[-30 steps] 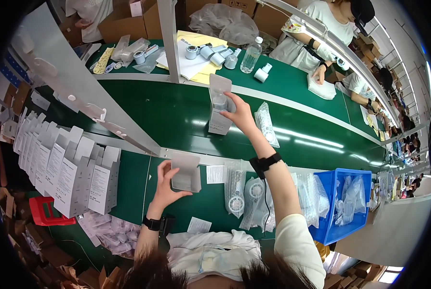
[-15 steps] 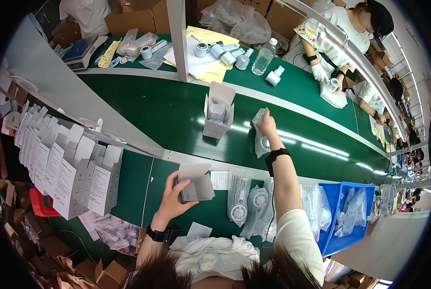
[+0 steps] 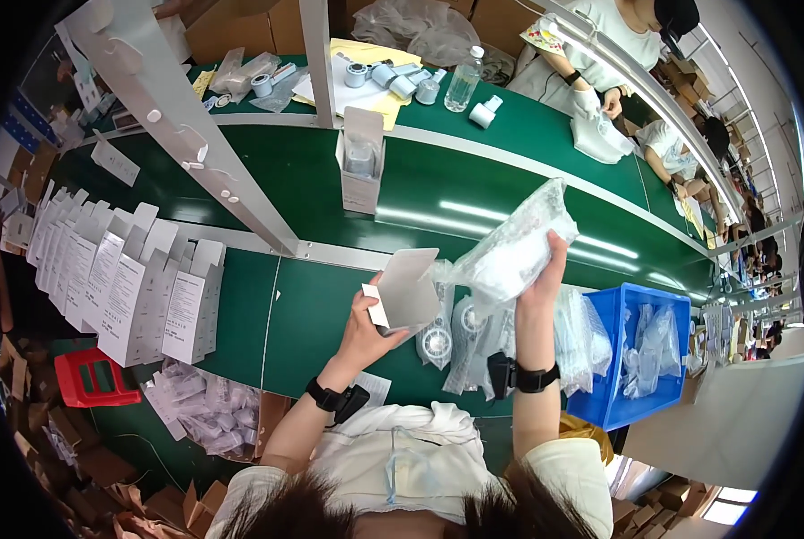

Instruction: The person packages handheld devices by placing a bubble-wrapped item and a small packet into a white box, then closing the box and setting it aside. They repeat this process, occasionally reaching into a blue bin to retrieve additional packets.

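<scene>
My left hand (image 3: 362,334) grips an open white carton (image 3: 413,292), its flap raised and its mouth tilted toward the right. My right hand (image 3: 547,269) is closed on a clear plastic bag (image 3: 510,256) with a whitish thing inside, whose kind I cannot make out through the film. The bag is up off the green belt, just right of the carton and apart from it. Below both hands, several bagged parts with round ends (image 3: 435,344) lie on the green table. A second open carton (image 3: 360,171) with a wrapped item in it stands on the belt.
Rows of open white cartons (image 3: 123,287) stand at the left. A blue bin (image 3: 613,359) with bagged parts is at the right. A metal post (image 3: 195,135) rises at left. Beyond the belt are a bottle (image 3: 464,81), grey-blue devices (image 3: 384,76) and a person (image 3: 599,54) at work.
My right hand has lifted the bag off the belt and drawn it nearer. The left hand has moved the carton right and tilted it. The belt carton has shifted left in view.
</scene>
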`<action>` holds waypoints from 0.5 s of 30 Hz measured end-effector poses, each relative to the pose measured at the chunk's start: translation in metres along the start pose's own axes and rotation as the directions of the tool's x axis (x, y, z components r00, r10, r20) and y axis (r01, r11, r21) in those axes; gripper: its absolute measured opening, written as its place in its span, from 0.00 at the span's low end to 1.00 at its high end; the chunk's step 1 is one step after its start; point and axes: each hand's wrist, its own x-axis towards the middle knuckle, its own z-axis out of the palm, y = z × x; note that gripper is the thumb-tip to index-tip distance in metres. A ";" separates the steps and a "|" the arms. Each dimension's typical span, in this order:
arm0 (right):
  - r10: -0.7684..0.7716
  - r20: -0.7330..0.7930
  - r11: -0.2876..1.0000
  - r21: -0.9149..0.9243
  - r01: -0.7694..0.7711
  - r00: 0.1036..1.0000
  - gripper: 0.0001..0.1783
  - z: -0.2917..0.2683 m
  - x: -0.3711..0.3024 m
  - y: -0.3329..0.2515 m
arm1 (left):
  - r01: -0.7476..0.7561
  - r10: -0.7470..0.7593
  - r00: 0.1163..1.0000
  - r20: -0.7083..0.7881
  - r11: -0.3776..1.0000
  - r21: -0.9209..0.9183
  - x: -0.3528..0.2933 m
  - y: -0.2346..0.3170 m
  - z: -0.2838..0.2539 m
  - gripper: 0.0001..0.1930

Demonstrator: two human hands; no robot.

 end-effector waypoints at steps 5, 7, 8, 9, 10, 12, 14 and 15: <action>-0.451 -0.055 0.887 -0.133 0.441 0.891 0.32 0.043 -0.072 0.060 | 0.089 -0.093 0.995 -0.042 0.993 -0.082 -0.015 0.008 0.016 0.42; -0.532 0.166 0.733 -0.401 0.549 0.831 0.33 0.014 -0.072 0.084 | 0.132 -0.136 0.990 -0.026 0.984 -0.117 -0.017 0.011 0.017 0.41; -0.528 0.372 0.526 -0.562 0.638 0.764 0.32 -0.004 -0.073 0.093 | 0.092 -0.096 0.993 -0.062 0.994 -0.066 -0.019 0.009 0.014 0.41; -0.469 0.559 0.459 -0.507 0.730 0.683 0.30 -0.008 -0.075 0.096 | 0.050 -0.051 0.994 -0.097 0.999 -0.015 -0.021 0.006 0.012 0.40; -0.384 0.720 0.396 -0.437 0.808 0.578 0.29 -0.013 -0.076 0.097 | 0.025 -0.027 0.998 -0.061 0.999 -0.038 -0.026 0.004 0.015 0.40; -0.161 0.865 -0.020 -0.485 0.875 0.476 0.26 0.010 -0.089 0.077 | 0.064 -0.072 0.991 -0.113 0.995 -0.075 -0.045 0.001 0.018 0.40; -0.097 0.859 -0.129 -0.511 0.850 0.502 0.26 0.021 -0.109 0.071 | 0.159 -0.161 0.987 -0.027 0.985 -0.071 -0.051 0.006 0.015 0.40; -0.011 0.855 -0.210 -0.509 0.835 0.519 0.27 0.020 -0.118 0.068 | 0.266 -0.265 0.964 0.024 0.963 -0.041 -0.053 0.009 0.014 0.40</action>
